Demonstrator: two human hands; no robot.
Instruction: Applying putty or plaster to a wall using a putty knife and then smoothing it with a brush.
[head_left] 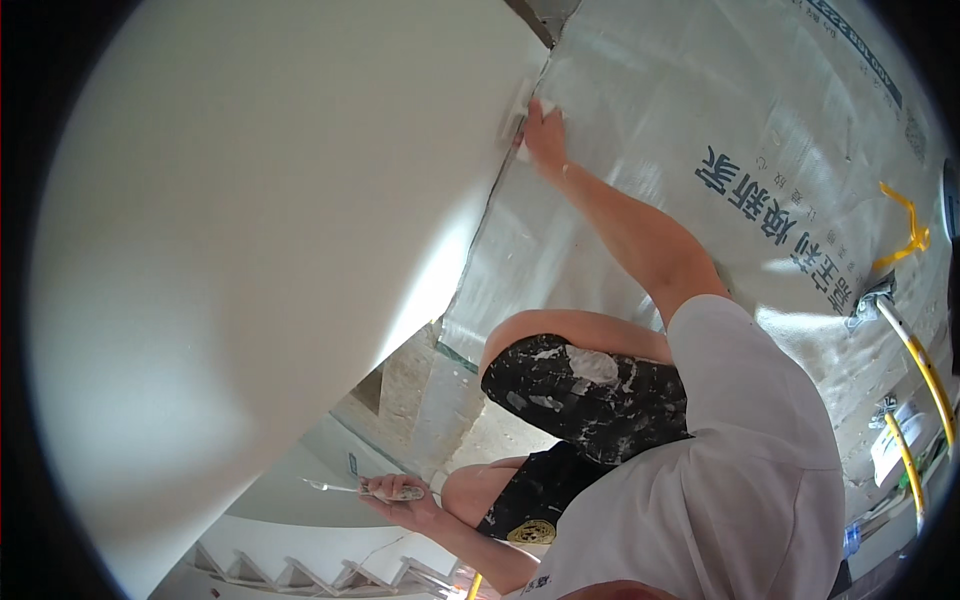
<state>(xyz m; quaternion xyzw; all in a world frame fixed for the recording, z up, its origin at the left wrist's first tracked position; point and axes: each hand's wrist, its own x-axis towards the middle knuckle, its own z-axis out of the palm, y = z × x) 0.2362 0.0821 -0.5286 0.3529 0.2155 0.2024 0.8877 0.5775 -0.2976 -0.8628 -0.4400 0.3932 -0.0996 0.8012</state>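
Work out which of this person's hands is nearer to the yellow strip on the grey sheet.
Right. The right hand is at an edge of the grey sheet, across from the yellow strip; the left hand is farther off, near the left knee.

Strong glare across white wall [270,220]; corners black, edges bent.
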